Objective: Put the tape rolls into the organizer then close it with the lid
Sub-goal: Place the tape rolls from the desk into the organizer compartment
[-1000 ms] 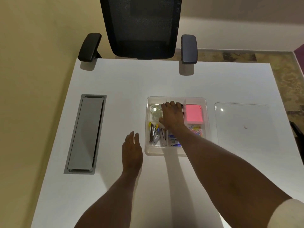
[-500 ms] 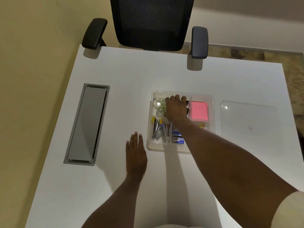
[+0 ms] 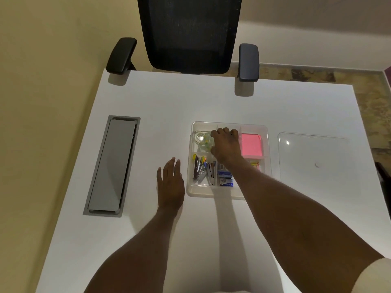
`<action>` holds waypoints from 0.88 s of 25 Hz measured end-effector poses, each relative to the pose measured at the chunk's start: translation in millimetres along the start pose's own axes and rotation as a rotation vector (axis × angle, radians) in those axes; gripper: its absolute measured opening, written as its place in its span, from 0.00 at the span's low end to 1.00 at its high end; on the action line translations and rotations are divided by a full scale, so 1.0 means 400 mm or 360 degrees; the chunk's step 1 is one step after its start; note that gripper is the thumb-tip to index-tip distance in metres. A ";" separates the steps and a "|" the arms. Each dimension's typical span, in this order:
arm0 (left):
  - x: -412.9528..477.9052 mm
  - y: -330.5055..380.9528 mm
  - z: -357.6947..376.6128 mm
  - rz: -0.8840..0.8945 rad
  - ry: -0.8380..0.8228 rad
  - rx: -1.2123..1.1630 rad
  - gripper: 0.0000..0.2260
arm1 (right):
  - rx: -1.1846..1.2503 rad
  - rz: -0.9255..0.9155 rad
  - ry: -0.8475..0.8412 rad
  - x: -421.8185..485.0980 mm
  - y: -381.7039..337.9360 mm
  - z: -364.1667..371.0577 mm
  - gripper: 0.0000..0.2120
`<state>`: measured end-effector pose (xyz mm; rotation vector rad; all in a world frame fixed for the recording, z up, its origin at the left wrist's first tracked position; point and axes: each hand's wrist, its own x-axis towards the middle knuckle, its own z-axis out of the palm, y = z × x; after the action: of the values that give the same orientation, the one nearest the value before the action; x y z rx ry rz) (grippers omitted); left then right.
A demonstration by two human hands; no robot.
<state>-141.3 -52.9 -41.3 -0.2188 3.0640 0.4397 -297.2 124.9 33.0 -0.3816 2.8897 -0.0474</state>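
The clear plastic organizer (image 3: 208, 192) sits mid-table. Clear tape rolls (image 3: 203, 141) lie in its far left compartment. My right hand (image 3: 225, 145) reaches into the organizer just to their right, knuckles up and fingers curled down over the far middle compartment. Its thumb side touches the rolls, and whatever is under the fingers is hidden. My left hand (image 3: 170, 182) lies flat on the table just left of the organizer, fingers apart and holding nothing. The clear lid (image 3: 313, 157) lies flat to the right of the organizer.
Pink sticky notes (image 3: 251, 146), staplers (image 3: 204, 171), blue staple boxes (image 3: 225, 178) and paper clips fill other compartments. A grey cable hatch (image 3: 112, 166) is set into the table at the left. A black office chair (image 3: 190, 34) stands at the far edge.
My right hand stayed inside the organizer, shifting slightly towards its far middle compartment. More of the tape rolls shows beside it. My left hand stayed flat on the table.
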 end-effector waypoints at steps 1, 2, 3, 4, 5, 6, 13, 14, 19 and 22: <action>0.029 0.010 -0.013 0.0024 0.0040 0.0018 0.21 | 0.0017 -0.0006 0.0003 0.001 0.000 0.000 0.19; 0.058 0.021 -0.025 0.0050 0.0072 0.0030 0.21 | 0.0027 -0.0015 -0.0002 0.004 -0.002 0.001 0.19; 0.088 0.035 -0.035 0.0083 0.0101 0.0041 0.21 | 0.0034 -0.0026 -0.0011 0.007 -0.002 0.001 0.19; 0.117 0.052 -0.042 0.0113 0.0121 0.0045 0.20 | 0.0038 -0.0039 -0.0025 0.011 -0.001 0.003 0.20; 0.145 0.070 -0.048 0.0131 0.0133 0.0038 0.20 | 0.0037 -0.0055 -0.0041 0.015 0.001 0.005 0.20; 0.173 0.089 -0.051 0.0138 0.0132 0.0026 0.20 | 0.0033 -0.0072 -0.0054 0.020 0.004 0.009 0.21; 0.296 0.178 -0.022 0.0068 -0.0154 0.0106 0.17 | -0.0089 -0.0233 -0.0085 0.043 0.032 0.043 0.21; 0.302 0.185 -0.017 0.0033 -0.0185 0.0131 0.18 | -0.0129 -0.0278 -0.0084 0.045 0.036 0.048 0.20; 0.305 0.224 0.010 -0.0126 -0.0307 0.0174 0.17 | -0.0188 -0.0325 -0.0072 0.048 0.049 0.069 0.17; 0.307 0.234 0.016 -0.0189 -0.0326 0.0156 0.21 | -0.0153 -0.0298 -0.0099 0.052 0.046 0.072 0.17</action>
<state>-276.3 21.2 -28.8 -0.3280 2.8443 0.2850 -315.0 137.2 -0.6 -0.6581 2.7930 0.0718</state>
